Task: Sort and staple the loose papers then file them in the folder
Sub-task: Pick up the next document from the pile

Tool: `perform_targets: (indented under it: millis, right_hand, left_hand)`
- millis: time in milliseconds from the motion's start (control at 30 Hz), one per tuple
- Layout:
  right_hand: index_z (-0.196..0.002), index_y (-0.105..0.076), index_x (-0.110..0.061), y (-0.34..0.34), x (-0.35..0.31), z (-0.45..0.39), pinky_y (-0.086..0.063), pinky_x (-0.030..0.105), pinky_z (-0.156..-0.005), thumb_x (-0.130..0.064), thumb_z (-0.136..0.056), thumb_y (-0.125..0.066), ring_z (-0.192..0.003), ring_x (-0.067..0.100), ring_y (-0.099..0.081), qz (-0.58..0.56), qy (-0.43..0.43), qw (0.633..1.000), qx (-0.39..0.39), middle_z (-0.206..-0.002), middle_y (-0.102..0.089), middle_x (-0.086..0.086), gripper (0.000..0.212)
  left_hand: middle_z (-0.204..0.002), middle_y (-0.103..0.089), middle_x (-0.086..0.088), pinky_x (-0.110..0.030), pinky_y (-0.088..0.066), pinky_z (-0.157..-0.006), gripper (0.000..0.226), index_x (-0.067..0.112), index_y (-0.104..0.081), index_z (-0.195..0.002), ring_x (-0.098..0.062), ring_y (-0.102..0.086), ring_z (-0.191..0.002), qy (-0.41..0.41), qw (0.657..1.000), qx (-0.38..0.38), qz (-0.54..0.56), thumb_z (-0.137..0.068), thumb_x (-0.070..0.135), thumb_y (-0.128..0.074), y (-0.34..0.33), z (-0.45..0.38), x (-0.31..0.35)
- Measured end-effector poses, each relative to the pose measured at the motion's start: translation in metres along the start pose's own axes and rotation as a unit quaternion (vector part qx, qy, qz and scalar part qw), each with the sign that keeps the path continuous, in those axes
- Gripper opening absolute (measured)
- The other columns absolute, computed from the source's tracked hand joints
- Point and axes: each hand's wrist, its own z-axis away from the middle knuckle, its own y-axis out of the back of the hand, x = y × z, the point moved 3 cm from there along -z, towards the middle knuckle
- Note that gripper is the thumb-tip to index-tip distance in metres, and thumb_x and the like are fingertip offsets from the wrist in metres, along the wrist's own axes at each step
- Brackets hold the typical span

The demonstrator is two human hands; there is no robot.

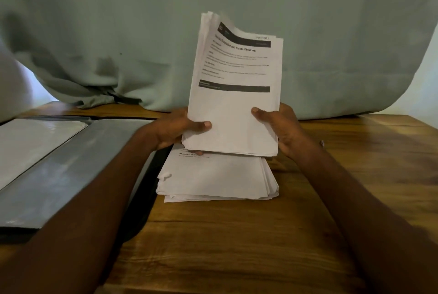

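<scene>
Paper dominates the head view: a thick sheaf of printed sheets point(233, 94) stands nearly upright above the wooden table point(237, 241), its long axis running up and away from the person, its top edge curling back toward the pale green curtain point(142, 21) behind. Both hands clamp it at the bottom corners. The left hand point(176, 131) wraps the lower left edge with the thumb laid across the front sheet and the fingers curled behind; the right hand point(280, 127) mirrors it on the lower right edge, thumb in front, fingers hidden at the back. Directly beneath the sheaf, touching or nearly touching its lower edge, lies a second stack of loose papers point(216, 176), flat on the table with ragged, unsquared edges. An open folder point(59, 168) with grey plastic sleeves sits to the left, just beside that flat stack and nearer the left arm. No stapler can be seen. Judging from this, sorting is in hand: the held sheaf hangs straight over the flat stack, so squaring it means tapping downward, while filing means carrying it leftward.
</scene>
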Motion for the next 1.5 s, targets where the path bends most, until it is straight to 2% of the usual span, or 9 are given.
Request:
perform_targets:
  millis: [267,567,733,800,867,1167,1333,1400,1500]
  right_hand:
    - [-0.122,-0.069,-0.009,-0.012,0.003,0.002,-0.059,0.043,-0.091,-0.006,-0.087,-0.077,-0.103,0.028,-0.073,-0.035,-0.024,0.998,-0.044,-0.113,-0.076,0.008,0.036]
    - [-0.127,-0.065,-0.008,0.029,-0.022,-0.009,-0.062,0.042,-0.072,-0.007,-0.087,-0.077,-0.098,0.029,-0.073,-0.172,0.031,0.979,0.105,-0.116,-0.074,0.010,0.042]
    - [-0.120,-0.065,-0.019,0.038,-0.016,-0.011,-0.062,0.042,-0.075,-0.017,-0.089,-0.077,-0.101,0.029,-0.071,-0.123,0.029,0.980,0.151,-0.113,-0.073,0.005,0.033]
    - [-0.114,-0.064,-0.021,0.036,-0.014,-0.011,-0.062,0.042,-0.075,-0.015,-0.089,-0.077,-0.099,0.028,-0.070,-0.108,0.026,0.982,0.154,-0.112,-0.073,0.004,0.028]
    - [-0.116,-0.063,-0.019,0.034,-0.012,-0.011,-0.062,0.042,-0.076,-0.015,-0.089,-0.077,-0.099,0.028,-0.070,-0.098,0.027,0.982,0.161,-0.114,-0.071,0.005,0.031]
    - [-0.119,-0.063,-0.015,0.024,-0.004,-0.007,-0.061,0.038,-0.073,-0.009,-0.090,-0.076,-0.095,0.025,-0.071,-0.092,0.029,0.984,0.151,-0.110,-0.072,0.004,0.033]
    - [-0.118,-0.065,-0.014,0.001,0.005,-0.002,-0.061,0.044,-0.082,-0.008,-0.089,-0.076,-0.097,0.027,-0.072,-0.083,0.025,0.990,0.114,-0.110,-0.074,0.005,0.031]
    - [-0.120,-0.066,-0.013,-0.004,0.008,-0.002,-0.061,0.048,-0.085,-0.009,-0.088,-0.077,-0.098,0.029,-0.073,-0.077,0.021,0.991,0.104,-0.110,-0.075,0.006,0.034]
    - [-0.112,-0.069,-0.017,-0.009,0.012,-0.001,-0.059,0.052,-0.089,-0.009,-0.088,-0.077,-0.099,0.029,-0.073,-0.063,0.023,0.994,0.088,-0.110,-0.076,0.006,0.027]
  left_hand:
    - [-0.122,-0.073,-0.013,-0.041,-0.056,-0.099,0.039,0.002,-0.063,-0.132,-0.029,-0.071,-0.112,-0.088,0.987,0.116,0.064,-0.094,0.008,-0.069,-0.007,-0.003,0.013]
    - [-0.123,-0.073,-0.013,-0.036,-0.061,-0.082,0.050,0.007,-0.058,-0.136,-0.029,-0.072,-0.110,-0.123,0.973,0.125,0.148,-0.106,0.045,-0.046,0.022,-0.002,0.027]
    - [-0.101,-0.078,-0.008,-0.036,-0.060,-0.090,0.019,0.009,-0.072,-0.114,-0.027,-0.075,-0.096,-0.103,0.953,0.270,-0.094,-0.097,0.017,-0.066,0.039,-0.009,0.007]
    - [-0.102,-0.075,0.003,-0.015,-0.052,-0.083,0.024,0.014,-0.074,-0.113,-0.018,-0.072,-0.097,-0.077,0.908,0.235,-0.338,-0.089,0.018,-0.077,0.044,-0.012,-0.002]
    - [-0.111,-0.069,0.004,-0.020,-0.047,-0.081,0.039,0.022,-0.072,-0.118,-0.016,-0.065,-0.099,-0.019,0.867,0.172,-0.468,-0.083,0.035,-0.083,0.045,-0.018,-0.019]
    - [-0.112,-0.054,0.013,-0.053,-0.036,-0.110,0.064,0.043,-0.064,-0.112,-0.016,-0.054,-0.114,0.061,0.823,0.121,-0.551,-0.064,0.085,-0.057,0.044,-0.021,-0.031]
    - [-0.093,-0.071,0.003,-0.030,-0.047,-0.080,0.028,0.027,-0.069,-0.093,-0.014,-0.065,-0.086,-0.063,0.909,0.227,-0.345,-0.098,0.052,-0.058,0.039,-0.008,-0.009]
    - [-0.087,-0.075,0.003,-0.021,-0.052,-0.071,0.040,0.017,-0.075,-0.097,-0.009,-0.071,-0.077,-0.104,0.945,0.255,-0.177,-0.105,0.047,-0.050,0.033,-0.003,0.004]
    - [-0.105,-0.079,-0.003,-0.032,-0.058,-0.088,0.056,0.018,-0.075,-0.109,-0.017,-0.075,-0.099,-0.061,0.974,0.216,-0.013,-0.093,0.068,-0.055,0.023,-0.003,0.011]
